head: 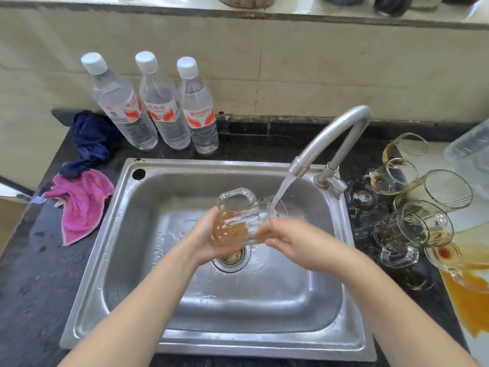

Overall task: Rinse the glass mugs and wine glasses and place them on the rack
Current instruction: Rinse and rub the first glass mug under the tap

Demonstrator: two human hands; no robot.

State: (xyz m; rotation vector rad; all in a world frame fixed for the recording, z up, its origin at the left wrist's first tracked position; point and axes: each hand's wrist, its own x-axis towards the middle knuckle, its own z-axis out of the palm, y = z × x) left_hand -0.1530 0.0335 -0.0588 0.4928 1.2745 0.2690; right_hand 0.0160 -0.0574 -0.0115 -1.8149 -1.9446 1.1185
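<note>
I am cupping the glass mug [238, 221] in my left hand [209, 239] over the sink [127, 234], my right hand [288, 239] pinching its rim under the tap's [330, 144] water stream [281, 192].

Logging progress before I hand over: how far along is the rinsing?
Early, it seems. Done: nothing visibly; no rack is in view. In hand: the left hand and right hand hold a glass mug under the running faucet over the sink. Left: the cluster of glasses on the right counter, several with amber residue.
</note>
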